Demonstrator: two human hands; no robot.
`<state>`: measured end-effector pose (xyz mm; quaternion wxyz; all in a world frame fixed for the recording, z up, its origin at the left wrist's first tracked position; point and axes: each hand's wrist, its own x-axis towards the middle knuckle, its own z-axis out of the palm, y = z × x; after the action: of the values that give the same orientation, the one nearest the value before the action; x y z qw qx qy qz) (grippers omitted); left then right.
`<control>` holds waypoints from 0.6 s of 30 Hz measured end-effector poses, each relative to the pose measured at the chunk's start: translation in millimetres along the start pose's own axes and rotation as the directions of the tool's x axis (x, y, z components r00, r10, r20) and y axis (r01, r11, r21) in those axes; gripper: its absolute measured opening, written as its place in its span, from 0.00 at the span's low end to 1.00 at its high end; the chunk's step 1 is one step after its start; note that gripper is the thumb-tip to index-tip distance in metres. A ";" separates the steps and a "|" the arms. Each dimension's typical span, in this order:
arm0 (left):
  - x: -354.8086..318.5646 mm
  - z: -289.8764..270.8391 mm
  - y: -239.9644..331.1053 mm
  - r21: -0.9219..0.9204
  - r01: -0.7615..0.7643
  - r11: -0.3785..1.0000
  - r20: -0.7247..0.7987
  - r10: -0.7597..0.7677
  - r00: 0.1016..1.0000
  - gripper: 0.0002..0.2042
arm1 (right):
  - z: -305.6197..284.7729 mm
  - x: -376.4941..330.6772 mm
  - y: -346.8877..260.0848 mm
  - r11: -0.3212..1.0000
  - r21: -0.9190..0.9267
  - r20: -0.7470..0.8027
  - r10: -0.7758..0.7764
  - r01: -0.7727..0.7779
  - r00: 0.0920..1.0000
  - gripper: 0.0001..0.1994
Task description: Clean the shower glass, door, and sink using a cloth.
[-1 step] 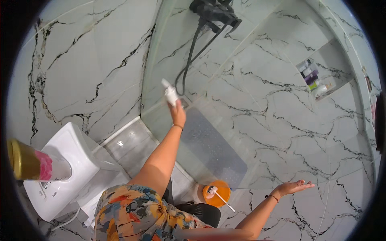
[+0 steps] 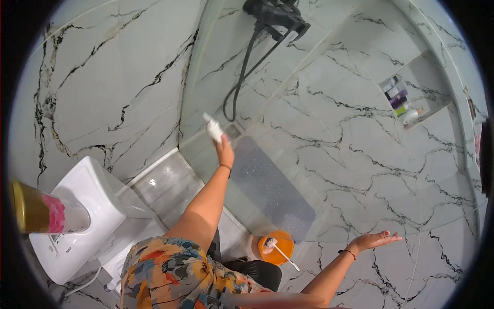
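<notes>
My left hand [image 2: 224, 150] is closed around a white, bunched-looking cloth [image 2: 214, 131]. It is held up at the glass shower panel [image 2: 208, 154], near the panel's corner with the marbled wall. Part of the cloth is hidden by my fingers, and a paler tip shows beyond it. My right hand [image 2: 371, 240] is stretched out to the right with its fingers extended and palm up, holding nothing. Below and between my hands stands an orange bucket [image 2: 289, 252] with a white long-handled brush [image 2: 282, 252] leaning in it.
A white toilet [image 2: 77, 206] stands on the left with a gold-lidded jar [image 2: 31, 208] on it. Behind the glass are a grey bath mat [image 2: 272, 185], a black shower fitting [image 2: 278, 18] with a hose, and a wall niche [image 2: 429, 82] holding several bottles.
My left hand, with the white cloth, has moved slightly down and to the left along the glass. My right hand stays where it was.
</notes>
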<state>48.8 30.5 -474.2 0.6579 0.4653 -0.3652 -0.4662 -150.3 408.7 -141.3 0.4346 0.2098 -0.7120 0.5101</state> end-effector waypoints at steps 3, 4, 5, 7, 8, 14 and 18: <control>-99.6 47.2 0.5 -0.333 0.848 0.413 0.210 -0.844 0.494 0.33 | -33.2 38.0 21.2 0.989 -0.112 -0.123 -0.105 0.092 0.987 0.37; -93.9 49.1 -1.6 -0.331 0.850 0.411 0.223 -0.841 0.493 0.33 | -33.4 39.6 23.3 0.992 -0.088 -0.117 -0.100 0.090 0.988 0.37; -85.3 45.3 -8.9 -0.344 0.846 0.408 0.183 -0.854 0.486 0.34 | -35.4 36.5 23.5 0.994 -0.068 -0.110 -0.089 0.082 0.990 0.37; -34.4 16.4 -30.9 -0.397 0.738 0.546 0.042 -0.792 0.609 0.34 | -18.5 20.2 17.5 0.998 -0.029 -0.079 -0.058 0.056 0.995 0.37; 10.0 -6.4 -36.2 -0.417 0.607 0.676 -0.072 -0.691 0.720 0.34 | -4.4 4.3 11.1 0.999 0.019 -0.028 -0.027 0.027 0.999 0.37; 61.2 84.2 129.5 -0.344 0.146 0.927 0.028 -0.146 0.989 0.32 | -21.4 25.9 16.6 0.988 -0.130 -0.087 -0.091 0.079 0.992 0.35; 71.9 72.4 93.8 -0.055 -0.144 0.988 0.010 0.145 0.989 0.27 | -19.7 22.6 18.2 0.984 -0.154 -0.105 -0.104 0.088 0.989 0.35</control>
<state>29.7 -45.3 -359.7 0.6996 0.4164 -0.3898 -0.4303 -167.9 437.0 -130.3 0.5128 0.1816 -0.7115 0.4448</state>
